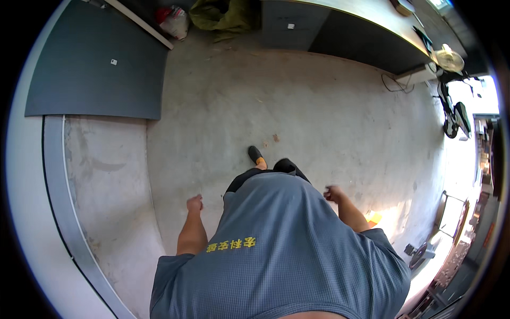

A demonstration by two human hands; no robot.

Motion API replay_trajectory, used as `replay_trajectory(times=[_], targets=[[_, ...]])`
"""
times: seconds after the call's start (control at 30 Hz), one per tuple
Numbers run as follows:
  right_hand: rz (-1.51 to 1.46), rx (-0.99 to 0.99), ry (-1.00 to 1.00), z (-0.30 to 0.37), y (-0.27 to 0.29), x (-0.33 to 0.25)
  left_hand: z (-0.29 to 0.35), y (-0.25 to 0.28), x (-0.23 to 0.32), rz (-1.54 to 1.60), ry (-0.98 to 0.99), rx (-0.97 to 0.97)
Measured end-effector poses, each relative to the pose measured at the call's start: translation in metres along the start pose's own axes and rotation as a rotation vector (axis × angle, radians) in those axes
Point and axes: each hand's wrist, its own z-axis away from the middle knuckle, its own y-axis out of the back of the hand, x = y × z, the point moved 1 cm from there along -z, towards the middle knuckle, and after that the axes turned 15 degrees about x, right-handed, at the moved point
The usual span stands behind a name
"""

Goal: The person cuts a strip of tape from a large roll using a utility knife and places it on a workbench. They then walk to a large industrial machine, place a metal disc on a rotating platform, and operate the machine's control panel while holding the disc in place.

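Note:
My left hand (195,202) hangs beside my body with its fingers loosely curled in, and nothing shows in it. On the other side my right hand (333,193) is out past my hip, its fingers curled too, with no object visible in them. Neither hand touches anything; the concrete floor (297,101) lies below both. My grey shirt (287,239) with yellow lettering fills the lower middle. Past its hem a dark shoe (255,154) on one foot shows, while the other foot is hidden.
A dark grey door panel (101,64) stands at the far left. Beyond the floor is a long counter (361,34) with dark fronts, a green cloth heap (220,16) beside it. At the right are a parked scooter (454,111) and a fan (419,255).

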Motion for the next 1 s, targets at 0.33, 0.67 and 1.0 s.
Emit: replay_trajectory(times=[0.33, 0.67, 1.0], targets=[[0.515, 0.113, 0.459, 0.024, -0.176, -0.18, -0.055, -0.033, 0.343, 0.01, -0.537, 0.22], [0.131, 0.051, 0.598, 0.101, -0.335, -0.592, -0.14, -0.035, 0.473, 0.13, -0.258, 0.212], [-0.03, 0.095, 0.662, 0.145, -0.393, -0.695, -0.211, -0.066, 0.917, 0.57, -0.518, -0.165]])
